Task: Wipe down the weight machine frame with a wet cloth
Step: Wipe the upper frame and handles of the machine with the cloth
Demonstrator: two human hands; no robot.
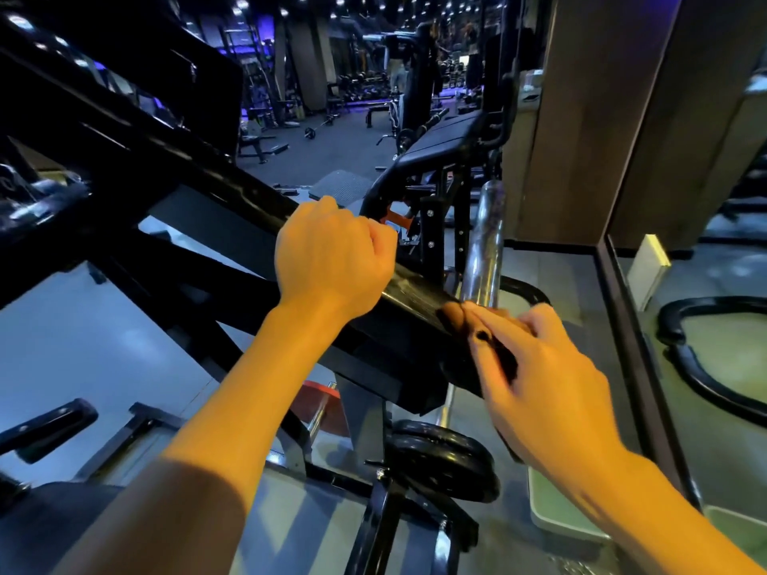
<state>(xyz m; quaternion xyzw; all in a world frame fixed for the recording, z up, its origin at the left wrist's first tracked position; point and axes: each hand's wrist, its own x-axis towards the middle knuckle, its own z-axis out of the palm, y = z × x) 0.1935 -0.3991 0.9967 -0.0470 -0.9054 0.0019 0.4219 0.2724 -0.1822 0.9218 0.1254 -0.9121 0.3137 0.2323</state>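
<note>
The black weight machine frame (124, 130) fills the left of the head view, and its thick slanted beam (220, 193) runs down to the right. My left hand (332, 259) is curled over the top of this beam near the middle, fingers wrapped around its far edge. My right hand (543, 379) is at the beam's lower end, pinching a dark cloth (500, 356) against the frame. The cloth is blurred and mostly hidden by my fingers. The beam surface just left of the cloth shines (415, 288).
A chrome weight sleeve (483, 242) stands upright just behind my right hand. A black weight plate (446, 462) hangs low under the beam. A padded bench (448, 139) stands beyond, with a brown pillar (581, 118) and a glass panel (714, 346) on the right.
</note>
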